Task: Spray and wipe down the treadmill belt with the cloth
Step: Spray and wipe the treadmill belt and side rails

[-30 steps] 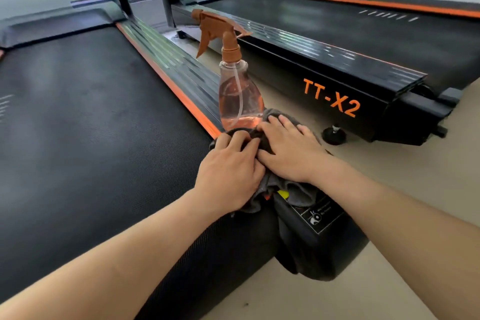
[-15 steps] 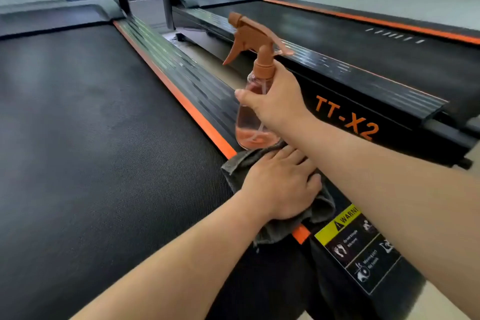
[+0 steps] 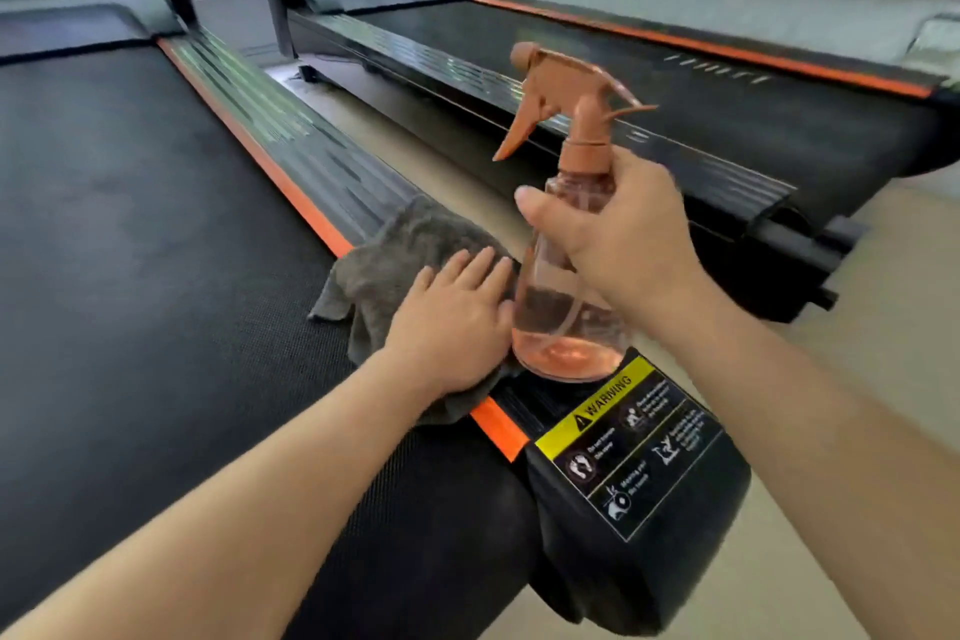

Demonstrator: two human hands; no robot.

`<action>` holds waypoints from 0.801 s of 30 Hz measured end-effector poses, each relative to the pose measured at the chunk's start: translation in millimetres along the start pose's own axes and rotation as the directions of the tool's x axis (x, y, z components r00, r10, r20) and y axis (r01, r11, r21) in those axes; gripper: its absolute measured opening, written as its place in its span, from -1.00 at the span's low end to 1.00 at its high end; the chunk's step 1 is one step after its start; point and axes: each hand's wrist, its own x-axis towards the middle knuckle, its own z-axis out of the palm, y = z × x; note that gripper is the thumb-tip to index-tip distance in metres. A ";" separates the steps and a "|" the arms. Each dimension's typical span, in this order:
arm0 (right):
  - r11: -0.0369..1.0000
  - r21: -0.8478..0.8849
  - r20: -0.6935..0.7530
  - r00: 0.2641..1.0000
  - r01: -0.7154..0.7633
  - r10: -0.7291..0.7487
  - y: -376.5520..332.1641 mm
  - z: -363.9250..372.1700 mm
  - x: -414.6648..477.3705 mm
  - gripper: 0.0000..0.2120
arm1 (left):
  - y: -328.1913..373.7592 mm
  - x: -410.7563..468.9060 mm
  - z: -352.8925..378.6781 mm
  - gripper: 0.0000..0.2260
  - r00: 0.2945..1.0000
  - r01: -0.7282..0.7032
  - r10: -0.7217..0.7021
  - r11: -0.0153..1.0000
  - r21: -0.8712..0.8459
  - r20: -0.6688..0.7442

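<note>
Spray bottle (image 3: pixel 569 286): clear, orange trigger head, orange liquid at the bottom; upright, right hand (image 3: pixel 618 244) curled round its neck and shoulder; base over the side rail (image 3: pixel 291 146) beside the warning label (image 3: pixel 623 442), contact unclear.
Cloth (image 3: pixel 400 250): grey, crumpled, lying across the rail and the right edge of the treadmill belt (image 3: pixel 130 250).
Left hand (image 3: pixel 457 322): flat on the cloth, fingers straight.
Second treadmill (image 3: pixel 675 120): to the right.
</note>
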 end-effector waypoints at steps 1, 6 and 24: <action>1.000 -0.005 0.009 1.000 -0.018 0.018 0.3 -1.3 -7.8 -0.72 | 11.7 -14.2 3.2 -0.49 0.998 -0.060 0.060 0.998 0.013 0.005; 0.991 0.131 0.040 0.998 0.043 -0.048 9.1 -10.7 -28.0 -0.74 | 10.1 -37.4 4.7 -0.32 0.986 -0.165 0.165 0.986 0.000 0.022; 0.961 0.274 0.376 0.924 -0.047 -0.062 -31.4 -6.2 0.7 -0.66 | 9.6 -23.7 2.3 -0.37 0.985 -0.174 0.174 0.985 -0.013 -0.005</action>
